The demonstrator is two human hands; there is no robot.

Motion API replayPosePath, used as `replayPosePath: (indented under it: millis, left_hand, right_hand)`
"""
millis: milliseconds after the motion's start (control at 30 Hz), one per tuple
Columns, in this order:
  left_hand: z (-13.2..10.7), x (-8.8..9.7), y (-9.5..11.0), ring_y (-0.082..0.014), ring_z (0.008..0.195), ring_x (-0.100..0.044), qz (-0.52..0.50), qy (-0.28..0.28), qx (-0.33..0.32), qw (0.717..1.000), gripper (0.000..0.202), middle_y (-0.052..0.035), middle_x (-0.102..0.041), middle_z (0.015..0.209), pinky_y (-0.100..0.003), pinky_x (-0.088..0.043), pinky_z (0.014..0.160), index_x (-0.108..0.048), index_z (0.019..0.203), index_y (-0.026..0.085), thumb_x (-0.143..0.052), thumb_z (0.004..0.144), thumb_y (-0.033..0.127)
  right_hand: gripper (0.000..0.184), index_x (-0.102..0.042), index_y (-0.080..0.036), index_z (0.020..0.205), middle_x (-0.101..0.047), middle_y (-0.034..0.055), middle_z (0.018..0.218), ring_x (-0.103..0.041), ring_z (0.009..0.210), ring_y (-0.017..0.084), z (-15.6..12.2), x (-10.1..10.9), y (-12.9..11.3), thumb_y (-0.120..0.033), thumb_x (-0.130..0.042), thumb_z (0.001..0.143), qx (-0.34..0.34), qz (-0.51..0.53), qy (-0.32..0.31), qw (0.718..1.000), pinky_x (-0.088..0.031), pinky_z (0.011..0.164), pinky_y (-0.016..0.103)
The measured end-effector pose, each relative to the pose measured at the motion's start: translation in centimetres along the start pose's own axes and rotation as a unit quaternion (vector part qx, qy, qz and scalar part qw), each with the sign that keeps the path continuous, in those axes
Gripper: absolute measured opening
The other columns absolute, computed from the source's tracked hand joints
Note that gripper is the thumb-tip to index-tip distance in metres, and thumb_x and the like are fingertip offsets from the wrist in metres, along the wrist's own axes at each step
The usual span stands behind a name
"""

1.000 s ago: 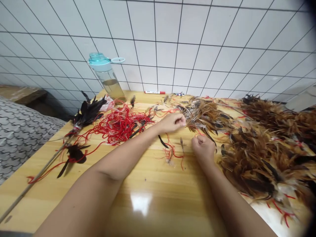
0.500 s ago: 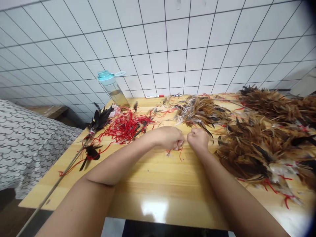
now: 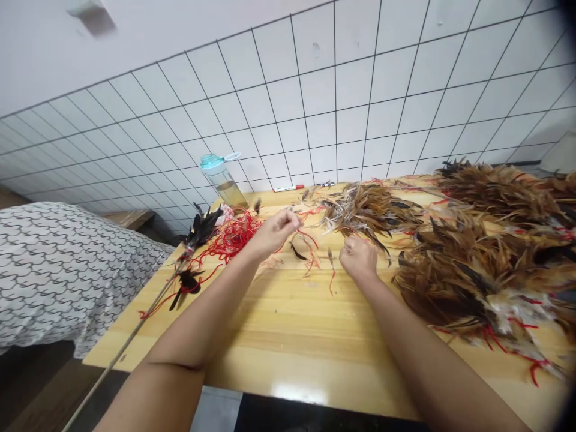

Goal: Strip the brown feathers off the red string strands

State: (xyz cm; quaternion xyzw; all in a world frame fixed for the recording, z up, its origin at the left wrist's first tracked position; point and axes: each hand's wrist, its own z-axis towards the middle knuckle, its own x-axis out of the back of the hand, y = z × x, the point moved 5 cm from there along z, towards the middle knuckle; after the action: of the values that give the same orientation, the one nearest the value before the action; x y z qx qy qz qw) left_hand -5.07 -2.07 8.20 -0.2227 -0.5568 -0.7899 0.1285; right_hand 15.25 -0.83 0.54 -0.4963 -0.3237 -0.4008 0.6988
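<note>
My left hand (image 3: 275, 231) is raised a little above the wooden table (image 3: 288, 336), its fingers pinched on a thin red string (image 3: 310, 237) that trails down toward loose feathers. My right hand (image 3: 359, 258) is closed in a fist near the table, beside a small dark feather (image 3: 331, 258); what it holds is hidden. A heap of brown feathers (image 3: 373, 207) lies just beyond both hands. A tangle of red string (image 3: 234, 234) lies left of my left hand.
Large piles of brown feathers (image 3: 486, 258) tied with red string cover the table's right side. A thin stick with black feathers (image 3: 198, 228) lies at the left edge. A water bottle (image 3: 224, 180) and a red marker (image 3: 288, 188) stand by the tiled wall. Patterned bedding (image 3: 58, 270) lies left.
My hands were together over the table; my left hand has lifted up and to the left, drawing the red string out. The camera has tilted upward.
</note>
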Motion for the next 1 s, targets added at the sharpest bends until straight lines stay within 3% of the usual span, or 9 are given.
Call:
replayPosePath:
  millis: [133,233,300,433,567,667,767,867,1000]
  left_hand:
    - [0.3,4.9,-1.3,-0.0116,0.079,-0.056,-0.1,0.145,0.022,0.984,0.019,-0.0026,-0.059,0.084,-0.025,-0.047,0.076,-0.044,0.082,0.019,-0.05,0.086,0.037]
    - [0.1,6.5,-1.8,-0.0105,0.075,-0.055,-0.078,0.177,0.016,0.981,0.019,-0.001,-0.057,0.079,-0.024,-0.046,0.074,-0.046,0.084,0.019,-0.053,0.084,0.037]
    - [0.0,6.3,-2.4,-0.0106,0.072,-0.054,-0.043,0.159,0.028,0.986,0.018,-0.0003,-0.057,0.077,-0.024,-0.046,0.072,-0.048,0.084,0.019,-0.055,0.082,0.035]
    - [-0.1,3.7,-4.6,-0.0116,0.067,-0.055,0.048,0.041,0.072,0.995,0.011,0.0007,-0.058,0.072,-0.023,-0.044,0.064,-0.053,0.082,0.018,-0.056,0.078,0.027]
    - [0.2,0.8,-6.2,-0.0155,0.073,-0.059,0.202,-0.067,0.087,0.973,0.007,-0.0016,-0.066,0.079,-0.026,-0.044,0.065,-0.059,0.082,0.018,-0.057,0.077,0.023]
    - [1.4,-0.1,-5.0,-0.0193,0.086,-0.06,0.303,-0.054,0.025,0.951,0.007,-0.0043,-0.067,0.088,-0.03,-0.045,0.075,-0.062,0.081,0.018,-0.057,0.08,0.023]
    - [3.3,-1.5,-3.1,-0.02,0.091,-0.059,0.34,-0.032,-0.033,0.939,0.012,-0.0052,-0.065,0.088,-0.032,-0.045,0.082,-0.064,0.082,0.019,-0.053,0.084,0.022]
    - [5.2,-4.3,-2.4,-0.02,0.09,-0.059,0.355,-0.064,-0.038,0.932,0.013,-0.0058,-0.065,0.089,-0.031,-0.045,0.081,-0.066,0.084,0.019,-0.054,0.083,0.024]
    - [6.7,-8.1,-3.5,-0.0222,0.085,-0.06,0.359,-0.094,0.009,0.929,0.012,-0.0088,-0.065,0.09,-0.032,-0.045,0.075,-0.065,0.083,0.018,-0.058,0.079,0.026]
  right_hand:
    - [0.018,-0.056,-0.019,0.057,-0.059,0.0033,0.069,-0.043,0.063,0.015,-0.2,-0.2,-0.1,-0.017,-0.046,0.072,0.008,0.011,-0.004,1.0,-0.02,0.055,0.029]
    - [0.018,-0.051,-0.019,0.055,-0.056,0.0027,0.066,-0.043,0.063,0.015,-0.2,-0.4,-0.2,-0.017,-0.045,0.072,0.03,0.016,-0.001,0.999,-0.021,0.055,0.028]
    - [0.018,-0.05,-0.019,0.056,-0.055,0.0022,0.065,-0.042,0.062,0.014,-0.2,-0.6,-0.2,-0.017,-0.045,0.073,0.039,0.015,-0.002,0.999,-0.021,0.055,0.028]
    - [0.016,-0.053,-0.019,0.062,-0.057,0.0015,0.068,-0.044,0.062,0.014,-0.1,-1.2,-0.4,-0.017,-0.045,0.075,0.039,-0.009,-0.061,0.997,-0.021,0.055,0.027]
    - [0.019,-0.059,-0.02,0.072,-0.063,0.0032,0.078,-0.05,0.066,0.014,-0.3,-1.7,-1.2,-0.021,-0.042,0.082,0.077,-0.068,-0.125,0.987,-0.02,0.055,0.028]
    - [0.022,-0.06,-0.02,0.075,-0.064,0.0044,0.082,-0.053,0.07,0.015,-0.4,-1.9,-1.6,-0.021,-0.04,0.085,0.096,-0.085,-0.129,0.983,-0.02,0.056,0.028]
    - [0.02,-0.058,-0.02,0.073,-0.064,0.0044,0.08,-0.052,0.069,0.015,-0.4,-1.9,-1.4,-0.021,-0.041,0.085,0.088,-0.069,-0.127,0.986,-0.019,0.056,0.028]
    - [0.017,-0.053,-0.02,0.069,-0.06,0.0028,0.074,-0.048,0.065,0.014,-0.1,-1.8,-0.6,-0.021,-0.044,0.083,0.034,-0.035,-0.101,0.994,-0.019,0.055,0.028]
    - [0.017,-0.044,-0.021,0.066,-0.053,-0.0004,0.065,-0.042,0.06,0.014,0.3,-1.4,0.7,-0.023,-0.046,0.083,-0.05,0.036,-0.045,0.997,-0.021,0.055,0.027]
